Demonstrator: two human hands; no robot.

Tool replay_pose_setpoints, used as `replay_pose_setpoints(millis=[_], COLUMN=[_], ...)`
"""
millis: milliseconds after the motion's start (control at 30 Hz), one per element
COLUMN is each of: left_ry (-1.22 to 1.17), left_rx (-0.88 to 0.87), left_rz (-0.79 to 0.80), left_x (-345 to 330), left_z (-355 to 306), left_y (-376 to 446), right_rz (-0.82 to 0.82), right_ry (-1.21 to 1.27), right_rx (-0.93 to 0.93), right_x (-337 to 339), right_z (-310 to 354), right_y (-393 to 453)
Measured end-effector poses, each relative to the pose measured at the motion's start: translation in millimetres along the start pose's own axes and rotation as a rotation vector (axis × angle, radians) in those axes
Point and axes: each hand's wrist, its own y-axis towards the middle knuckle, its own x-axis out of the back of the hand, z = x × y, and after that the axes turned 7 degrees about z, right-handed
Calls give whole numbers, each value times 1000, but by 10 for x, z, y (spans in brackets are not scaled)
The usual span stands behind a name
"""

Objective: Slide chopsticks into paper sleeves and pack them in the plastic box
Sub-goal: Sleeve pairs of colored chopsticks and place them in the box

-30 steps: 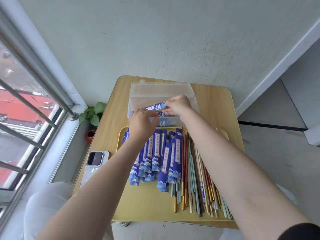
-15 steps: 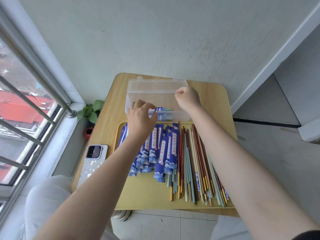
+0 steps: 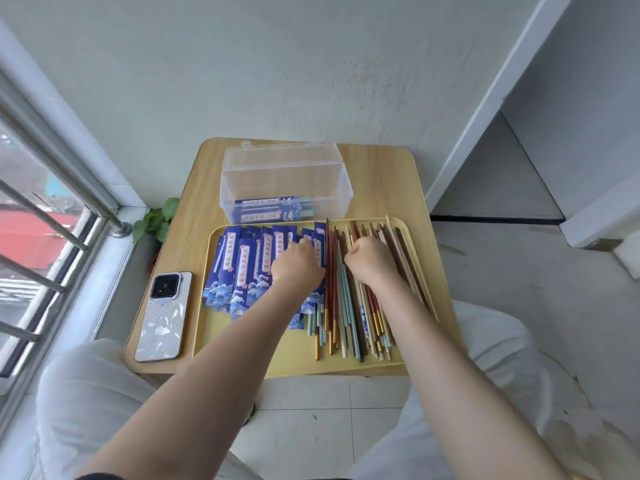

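Both hands have drawn back from the plastic box (image 3: 285, 188), upper centre, to the tray (image 3: 249, 358). Left hand (image 3: 297, 263): curled over the paper sleeves (image 3: 242, 268), thin and easily creased; grasp unclear to me. Right hand (image 3: 370, 259): curled onto the chopsticks (image 3: 346, 306), stiff, light, slippery; I would pinch mid-length.

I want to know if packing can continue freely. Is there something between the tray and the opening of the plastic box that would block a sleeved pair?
Nothing visible blocks it. The plastic box stands just behind the tray, its lid tipped back, top open, with sleeved chopsticks lying low inside.
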Motion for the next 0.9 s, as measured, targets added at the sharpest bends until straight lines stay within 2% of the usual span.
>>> replay_pose_setpoints(millis=[167,267,367,467,533,700,800,900], left_ry=[-172,-358,-719,-1102,-1111,-835,-751,-730], left_rx=[48,41,11,31,-38,-193,-191,-222], left_rz=[-56,-113,-133,14,128,372,287,41], left_x=[-22,46,159,222,206,211,216,173], left_z=[54,144,223,281,337,366,245,102], left_y=[79,81,-4,-168,-235,-364,-415,-460], right_rz=[85,14,-35,93,99,28,23,-31], right_ry=[-166,-118,101,567,745,913,844,812], right_rx=[40,76,104,158,181,189,200,169], right_x=[-201,-258,-203,-131,-93,11,45,27], right_z=[-137,-145,-101,-11,43,64,63,85], right_y=[-125,-197,-246,-311,-343,-349,-377,-410])
